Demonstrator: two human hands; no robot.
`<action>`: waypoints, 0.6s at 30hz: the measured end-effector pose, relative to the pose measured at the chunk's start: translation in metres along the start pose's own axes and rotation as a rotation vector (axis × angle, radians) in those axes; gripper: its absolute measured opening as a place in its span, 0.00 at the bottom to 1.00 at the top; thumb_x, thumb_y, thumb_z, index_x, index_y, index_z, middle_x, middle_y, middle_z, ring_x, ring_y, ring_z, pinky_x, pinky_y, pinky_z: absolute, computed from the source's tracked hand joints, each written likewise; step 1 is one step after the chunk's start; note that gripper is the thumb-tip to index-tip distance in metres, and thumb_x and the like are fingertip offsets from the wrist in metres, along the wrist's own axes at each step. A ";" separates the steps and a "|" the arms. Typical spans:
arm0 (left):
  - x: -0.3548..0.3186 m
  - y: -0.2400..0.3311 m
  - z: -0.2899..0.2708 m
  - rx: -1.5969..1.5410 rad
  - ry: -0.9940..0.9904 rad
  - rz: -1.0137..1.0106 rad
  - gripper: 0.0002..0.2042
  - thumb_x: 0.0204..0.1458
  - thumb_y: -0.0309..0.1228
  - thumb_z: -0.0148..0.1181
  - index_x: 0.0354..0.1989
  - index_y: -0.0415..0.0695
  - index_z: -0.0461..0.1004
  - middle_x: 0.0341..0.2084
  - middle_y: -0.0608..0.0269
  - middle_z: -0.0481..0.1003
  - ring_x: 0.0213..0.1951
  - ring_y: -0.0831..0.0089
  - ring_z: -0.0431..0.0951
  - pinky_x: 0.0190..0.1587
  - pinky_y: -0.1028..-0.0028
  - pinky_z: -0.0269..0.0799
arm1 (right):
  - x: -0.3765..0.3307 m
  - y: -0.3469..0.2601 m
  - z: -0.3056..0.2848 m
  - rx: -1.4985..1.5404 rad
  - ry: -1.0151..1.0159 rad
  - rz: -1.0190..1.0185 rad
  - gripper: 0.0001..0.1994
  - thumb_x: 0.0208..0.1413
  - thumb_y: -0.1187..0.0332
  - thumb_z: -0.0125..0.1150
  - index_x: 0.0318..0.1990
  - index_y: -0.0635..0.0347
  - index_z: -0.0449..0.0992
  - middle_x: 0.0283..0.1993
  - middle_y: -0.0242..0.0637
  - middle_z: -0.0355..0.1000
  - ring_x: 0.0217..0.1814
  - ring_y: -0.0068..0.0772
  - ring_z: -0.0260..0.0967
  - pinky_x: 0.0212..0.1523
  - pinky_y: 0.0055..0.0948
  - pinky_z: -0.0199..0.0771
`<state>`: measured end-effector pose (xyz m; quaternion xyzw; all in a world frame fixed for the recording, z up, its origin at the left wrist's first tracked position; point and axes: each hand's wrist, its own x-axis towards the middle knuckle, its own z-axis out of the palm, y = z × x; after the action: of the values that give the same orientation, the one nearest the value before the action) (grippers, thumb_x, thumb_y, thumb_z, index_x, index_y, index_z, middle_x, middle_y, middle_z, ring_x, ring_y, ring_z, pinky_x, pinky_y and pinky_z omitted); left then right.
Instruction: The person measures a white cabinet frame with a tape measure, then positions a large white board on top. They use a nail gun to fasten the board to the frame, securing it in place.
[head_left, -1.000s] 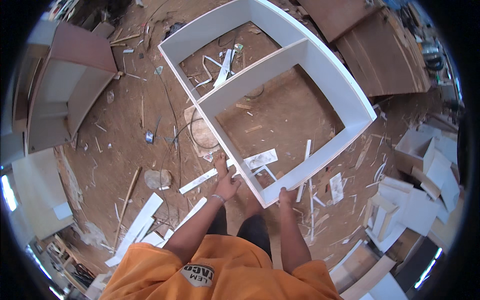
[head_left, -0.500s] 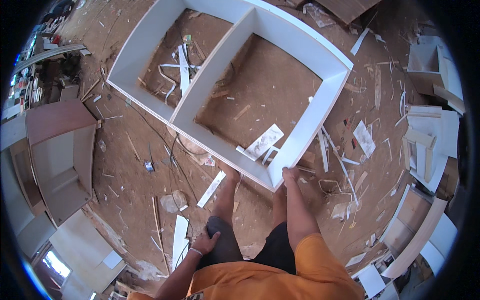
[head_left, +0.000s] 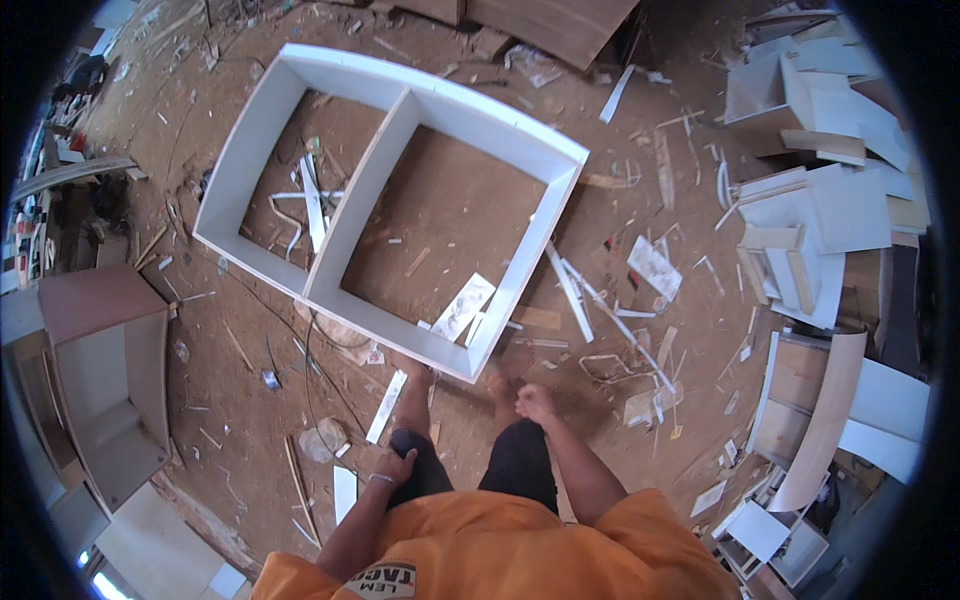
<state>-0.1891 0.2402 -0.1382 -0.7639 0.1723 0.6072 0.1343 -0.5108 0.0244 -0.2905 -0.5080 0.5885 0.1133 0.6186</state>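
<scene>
A white open box frame point(head_left: 545, 225) with one divider point(head_left: 360, 190) lies on the dirt floor in front of me. My right hand point(head_left: 535, 402) is off the frame, just right of its near corner. Its fingers are curled in, and I see nothing in them. My left hand point(head_left: 396, 466) rests on my left thigh, thumb apart from the fingers, holding nothing. Inside the frame's right compartment lies a scuffed white board offcut point(head_left: 465, 306). Thin white strips point(head_left: 313, 205) lie crossed in the left compartment. My bare feet stand close to the frame's near edge.
An open cabinet carcass point(head_left: 105, 370) stands at the left. White panels and boxes point(head_left: 825, 210) are piled along the right. Board strips point(head_left: 620, 325) and scraps litter the floor. A dark cable point(head_left: 315, 365) runs near my left foot. Brown boards point(head_left: 560, 25) lie at the far edge.
My right hand has let go of the frame's near corner and drawn back toward me. The frame sits lower and further left in view. My left hand stays on my thigh.
</scene>
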 end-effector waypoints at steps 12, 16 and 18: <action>-0.037 0.047 -0.087 -0.181 0.364 0.464 0.29 0.56 0.50 0.54 0.57 0.40 0.75 0.55 0.39 0.75 0.58 0.46 0.74 0.61 0.57 0.69 | -0.126 0.000 -0.110 -0.556 0.208 -0.076 0.11 0.49 0.73 0.54 0.35 0.63 0.83 0.34 0.47 0.80 0.42 0.41 0.79 0.44 0.40 0.74; -0.093 0.080 -0.074 -0.561 0.485 0.354 0.28 0.59 0.48 0.55 0.57 0.35 0.73 0.48 0.42 0.80 0.48 0.53 0.82 0.53 0.61 0.75 | -0.090 -0.051 -0.177 -0.477 -0.068 -0.121 0.10 0.51 0.76 0.52 0.34 0.63 0.81 0.33 0.46 0.79 0.39 0.34 0.77 0.45 0.36 0.75; -0.089 0.062 -0.026 -0.965 0.497 0.365 0.27 0.61 0.48 0.54 0.57 0.35 0.73 0.46 0.44 0.81 0.46 0.61 0.83 0.50 0.64 0.76 | -0.064 -0.077 -0.190 -0.439 -0.304 -0.177 0.12 0.54 0.78 0.48 0.38 0.64 0.80 0.34 0.45 0.79 0.37 0.33 0.77 0.42 0.33 0.77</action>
<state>-0.2108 0.1825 -0.0458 -0.8165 0.0309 0.4325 -0.3812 -0.5884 -0.1267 -0.1585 -0.6565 0.4039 0.2585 0.5823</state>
